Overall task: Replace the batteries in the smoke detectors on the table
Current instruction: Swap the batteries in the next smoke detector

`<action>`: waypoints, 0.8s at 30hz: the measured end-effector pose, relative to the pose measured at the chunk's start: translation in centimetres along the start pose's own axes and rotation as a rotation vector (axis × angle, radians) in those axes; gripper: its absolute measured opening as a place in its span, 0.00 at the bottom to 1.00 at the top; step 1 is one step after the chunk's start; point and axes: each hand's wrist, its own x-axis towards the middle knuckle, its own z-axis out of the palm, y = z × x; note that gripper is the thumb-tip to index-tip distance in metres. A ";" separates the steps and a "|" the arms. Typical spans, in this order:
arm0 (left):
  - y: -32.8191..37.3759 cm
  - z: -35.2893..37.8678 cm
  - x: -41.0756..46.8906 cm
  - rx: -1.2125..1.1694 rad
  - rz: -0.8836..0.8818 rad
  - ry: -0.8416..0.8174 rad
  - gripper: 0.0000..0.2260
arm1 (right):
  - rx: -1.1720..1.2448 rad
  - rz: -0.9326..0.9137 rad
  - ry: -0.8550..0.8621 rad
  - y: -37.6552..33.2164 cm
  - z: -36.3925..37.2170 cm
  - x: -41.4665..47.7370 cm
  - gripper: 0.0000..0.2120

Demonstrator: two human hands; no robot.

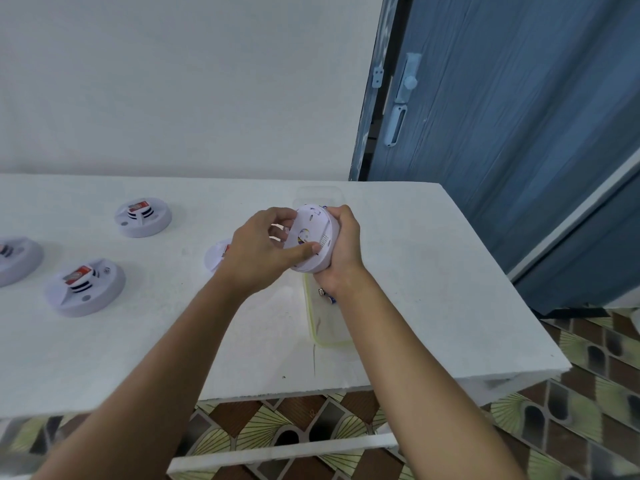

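Observation:
I hold a round white smoke detector (311, 237) up over the table, tilted on edge with its back plate facing me. My right hand (341, 247) grips its rim from the right. My left hand (263, 251) grips the back plate, thumb across its face. Under my right wrist lies a clear plastic tray (325, 327) with loose batteries (327, 295) in it. Three more detectors lie on their backs at the left with red batteries showing: one at the far left (143, 216), one nearer (85, 287), one cut by the frame edge (15, 259). Another white detector part (216, 256) lies behind my left hand, mostly hidden.
The white table (433, 289) ends at a front edge near me and a right edge beside a blue door (502, 133). A white wall runs behind the table. Patterned floor tiles (588, 393) show below and to the right.

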 end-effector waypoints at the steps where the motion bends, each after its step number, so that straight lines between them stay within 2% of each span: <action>1: -0.1 0.1 0.0 -0.010 0.003 0.001 0.26 | 0.004 0.003 -0.009 -0.1 0.0 -0.1 0.20; 9: -0.6 0.4 0.2 0.020 0.057 0.032 0.29 | 0.050 0.004 -0.026 0.0 0.0 0.0 0.18; 11: -0.7 0.4 0.3 0.041 0.064 0.024 0.28 | 0.075 0.014 -0.028 0.2 -0.4 0.0 0.23; 14: -0.7 0.2 0.2 0.071 0.072 -0.022 0.27 | 0.120 0.040 -0.004 0.5 -0.7 -0.1 0.25; 17: -0.7 -0.1 0.2 0.084 0.074 -0.080 0.25 | 0.128 0.050 0.046 0.8 -0.5 -0.1 0.23; 24: -0.7 0.0 0.2 -0.047 -0.070 -0.056 0.23 | 0.120 0.074 0.122 0.9 0.2 -0.4 0.21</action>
